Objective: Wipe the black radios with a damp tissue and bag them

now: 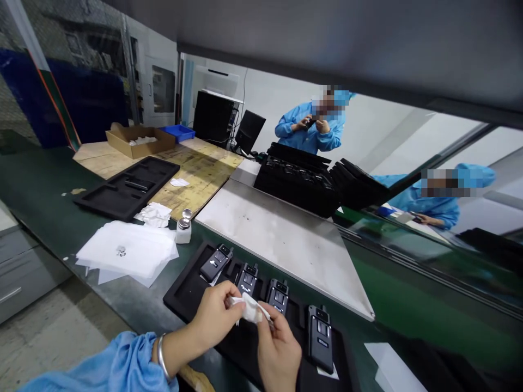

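A crumpled white wipe [250, 308] is pinched between both hands, just above a black foam tray [183, 288]. My left hand [214, 316] grips its left end, and my right hand [278, 348] holds the right end; both are closed. Several black handheld devices with stubby antennas lie in the tray. One device [216, 262] is at the left, two devices [247, 279] [278, 295] sit behind my hands and are partly covered, and another device [320, 337] rests right of my right hand. White slips show under some of them.
Left of the tray are a stack of white sheets [126, 250], a pump bottle [183, 231] and crumpled wipes [155, 214]. Another foam tray [122, 190] and a cardboard box [139, 142] stand farther back. A grey board [278, 239] lies beyond; two people work across the bench.
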`<state>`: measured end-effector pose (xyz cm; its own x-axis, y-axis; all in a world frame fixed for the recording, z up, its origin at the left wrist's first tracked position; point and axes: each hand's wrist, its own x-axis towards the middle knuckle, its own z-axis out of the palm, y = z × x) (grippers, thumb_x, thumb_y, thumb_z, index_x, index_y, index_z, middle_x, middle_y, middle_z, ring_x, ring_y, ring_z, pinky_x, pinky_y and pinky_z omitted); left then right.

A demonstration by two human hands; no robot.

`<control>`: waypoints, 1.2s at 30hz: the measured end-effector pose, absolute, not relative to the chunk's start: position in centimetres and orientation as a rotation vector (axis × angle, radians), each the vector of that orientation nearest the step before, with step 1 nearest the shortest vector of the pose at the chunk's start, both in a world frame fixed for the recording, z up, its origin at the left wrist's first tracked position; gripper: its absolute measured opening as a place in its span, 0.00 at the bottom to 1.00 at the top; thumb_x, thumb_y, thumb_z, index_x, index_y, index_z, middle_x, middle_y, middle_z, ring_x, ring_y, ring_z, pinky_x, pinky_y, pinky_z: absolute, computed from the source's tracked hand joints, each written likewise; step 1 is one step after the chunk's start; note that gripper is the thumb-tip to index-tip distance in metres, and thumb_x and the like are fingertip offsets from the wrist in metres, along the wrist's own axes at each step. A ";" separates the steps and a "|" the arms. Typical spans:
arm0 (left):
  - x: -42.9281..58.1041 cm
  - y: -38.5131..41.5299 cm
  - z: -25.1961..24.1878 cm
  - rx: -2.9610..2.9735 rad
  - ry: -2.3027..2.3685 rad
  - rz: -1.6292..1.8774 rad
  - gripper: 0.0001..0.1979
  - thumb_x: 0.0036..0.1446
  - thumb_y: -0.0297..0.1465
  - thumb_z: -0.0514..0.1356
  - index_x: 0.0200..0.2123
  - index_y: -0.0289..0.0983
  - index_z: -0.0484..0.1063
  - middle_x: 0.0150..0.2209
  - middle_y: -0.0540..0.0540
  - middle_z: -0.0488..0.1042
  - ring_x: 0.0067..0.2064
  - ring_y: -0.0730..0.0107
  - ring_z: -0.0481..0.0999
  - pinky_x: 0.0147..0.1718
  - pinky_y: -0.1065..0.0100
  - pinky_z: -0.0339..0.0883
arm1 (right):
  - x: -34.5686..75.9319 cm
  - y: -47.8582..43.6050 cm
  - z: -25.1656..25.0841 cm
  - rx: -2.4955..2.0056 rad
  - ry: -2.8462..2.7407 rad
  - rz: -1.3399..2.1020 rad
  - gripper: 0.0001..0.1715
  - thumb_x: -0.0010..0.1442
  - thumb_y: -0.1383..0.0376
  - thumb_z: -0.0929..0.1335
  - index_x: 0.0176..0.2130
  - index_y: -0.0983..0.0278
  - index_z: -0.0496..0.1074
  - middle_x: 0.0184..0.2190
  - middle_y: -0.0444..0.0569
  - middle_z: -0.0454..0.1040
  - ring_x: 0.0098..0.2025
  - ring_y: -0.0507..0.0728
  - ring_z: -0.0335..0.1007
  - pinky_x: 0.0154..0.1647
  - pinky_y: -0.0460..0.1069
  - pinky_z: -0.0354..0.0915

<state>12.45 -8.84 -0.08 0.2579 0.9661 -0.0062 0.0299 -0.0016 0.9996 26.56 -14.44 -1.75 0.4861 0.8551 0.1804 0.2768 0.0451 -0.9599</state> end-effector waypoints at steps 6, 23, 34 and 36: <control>10.5 -10.3 1.2 1.580 0.873 1.005 0.17 0.59 0.23 0.52 0.46 0.39 0.78 0.42 0.44 0.79 0.43 0.65 0.78 0.46 0.65 0.68 | 24.7 -13.3 -2.7 -1.421 -1.040 0.765 0.28 0.50 0.51 0.75 0.46 0.64 0.78 0.44 0.56 0.79 0.45 0.64 0.75 0.48 0.56 0.71; 4.9 -6.8 -2.6 1.111 1.186 1.273 0.22 0.58 0.33 0.59 0.56 0.34 0.70 0.29 0.48 0.75 0.30 0.68 0.73 0.32 0.69 0.65 | 18.2 -8.4 -3.9 -1.264 -1.633 0.356 0.16 0.61 0.50 0.68 0.41 0.54 0.81 0.41 0.51 0.79 0.42 0.63 0.75 0.48 0.55 0.68; 2.4 -6.7 -8.5 1.691 1.109 1.396 0.24 0.63 0.31 0.53 0.62 0.43 0.62 0.49 0.39 0.76 0.47 0.60 0.77 0.48 0.61 0.71 | 18.1 1.8 -0.6 -1.119 -2.016 0.328 0.15 0.65 0.62 0.64 0.47 0.54 0.79 0.38 0.50 0.77 0.39 0.59 0.72 0.40 0.53 0.68; 2.5 -6.6 -10.2 2.067 1.094 1.410 0.20 0.63 0.28 0.51 0.57 0.42 0.67 0.42 0.39 0.79 0.40 0.60 0.78 0.40 0.63 0.73 | 16.6 4.7 0.9 -1.123 -2.091 0.125 0.16 0.64 0.65 0.64 0.46 0.54 0.79 0.36 0.50 0.77 0.39 0.60 0.69 0.44 0.57 0.64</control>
<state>2.48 -6.62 -10.21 0.1813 0.7877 0.5888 0.3750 -0.6088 0.6990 16.63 4.72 0.87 -0.3371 0.7520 0.5664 0.6790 0.6109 -0.4070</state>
